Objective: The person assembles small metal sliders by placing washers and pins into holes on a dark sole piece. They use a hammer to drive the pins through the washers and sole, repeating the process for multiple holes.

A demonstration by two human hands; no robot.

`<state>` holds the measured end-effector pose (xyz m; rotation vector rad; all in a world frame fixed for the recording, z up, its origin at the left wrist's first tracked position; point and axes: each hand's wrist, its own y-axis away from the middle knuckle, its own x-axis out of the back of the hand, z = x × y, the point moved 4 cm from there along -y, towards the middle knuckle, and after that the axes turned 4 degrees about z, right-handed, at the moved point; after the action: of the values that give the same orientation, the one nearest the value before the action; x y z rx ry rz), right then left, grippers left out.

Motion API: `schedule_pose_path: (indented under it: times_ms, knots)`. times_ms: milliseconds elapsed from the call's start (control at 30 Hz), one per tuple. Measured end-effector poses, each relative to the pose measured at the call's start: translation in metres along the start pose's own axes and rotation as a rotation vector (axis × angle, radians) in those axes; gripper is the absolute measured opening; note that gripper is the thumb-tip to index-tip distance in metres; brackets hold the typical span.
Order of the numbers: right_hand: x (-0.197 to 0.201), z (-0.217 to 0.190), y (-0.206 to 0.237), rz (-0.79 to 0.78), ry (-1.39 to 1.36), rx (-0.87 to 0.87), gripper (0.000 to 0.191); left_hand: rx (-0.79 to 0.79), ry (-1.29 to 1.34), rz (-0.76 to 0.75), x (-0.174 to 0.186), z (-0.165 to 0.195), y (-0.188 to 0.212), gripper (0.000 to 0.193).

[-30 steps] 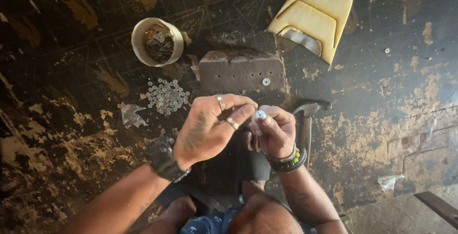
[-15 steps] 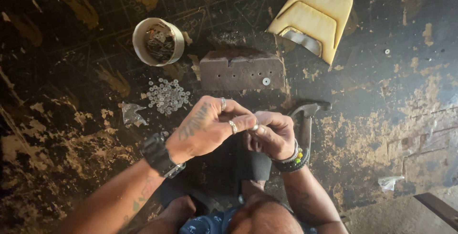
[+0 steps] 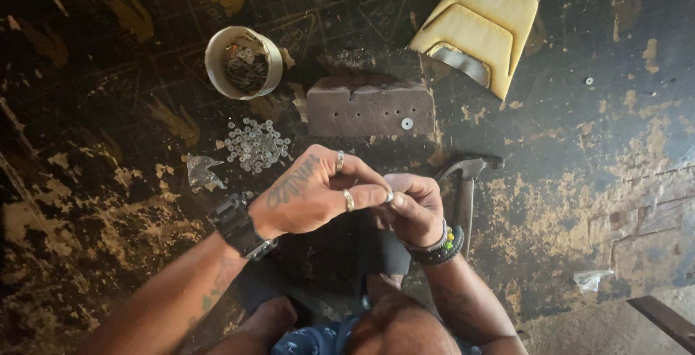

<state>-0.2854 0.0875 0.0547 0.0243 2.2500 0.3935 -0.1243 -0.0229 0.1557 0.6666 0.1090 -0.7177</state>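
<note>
Dark floor [image 3: 108, 203], black and badly worn, tan patches showing through wherever the coating has flaked off; faint grid lines and printed shapes mark it toward the top of the frame. No walls in view, only this ground seen from above.

Lowest in the frame, our knees and forearms. Just above them, at centre, our left hand [image 3: 311, 196], with rings and a black wristwatch, is curled, its fingertips pinched against those of our right hand [image 3: 413, 206], which is also closed. A small pale washer [image 3: 389, 197] shows between the two sets of fingertips. The right wrist carries beaded bracelets.

Right of the hands, a hammer [image 3: 467, 181] lies on the floor, head pointing up-frame. Left of centre, a heap of small silvery washers [image 3: 257, 145], with a scrap of clear plastic [image 3: 203, 172] beside it.

Further up, a brown block [image 3: 371, 105] with one washer lying on it. Upper left, a round tub [image 3: 244, 62] holding dark metal bits. Upper right, a yellow foam cushion [image 3: 485, 26].
</note>
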Motion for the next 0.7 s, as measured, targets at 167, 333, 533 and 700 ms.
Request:
schedule_pose_path:
  times_ms: [167, 333, 533, 700]
  knots:
    - [0.003, 0.008, 0.004, -0.036, -0.091, -0.068, 0.031, -0.018, -0.045, -0.053, 0.000, 0.001, 0.002, 0.020]
    - [0.000, 0.003, 0.003, -0.089, -0.086, -0.064, 0.028, -0.072, -0.089, -0.073, -0.003, 0.000, 0.003, 0.018]
    - [-0.008, 0.004, -0.002, 0.025, -0.164, -0.080, 0.024, -0.555, -0.566, 0.134, -0.009, 0.011, 0.007, 0.012]
    - [-0.018, 0.005, -0.002, -0.032, -0.383, -0.127, 0.020, -0.880, -0.779, 0.275, -0.016, 0.014, 0.011, 0.011]
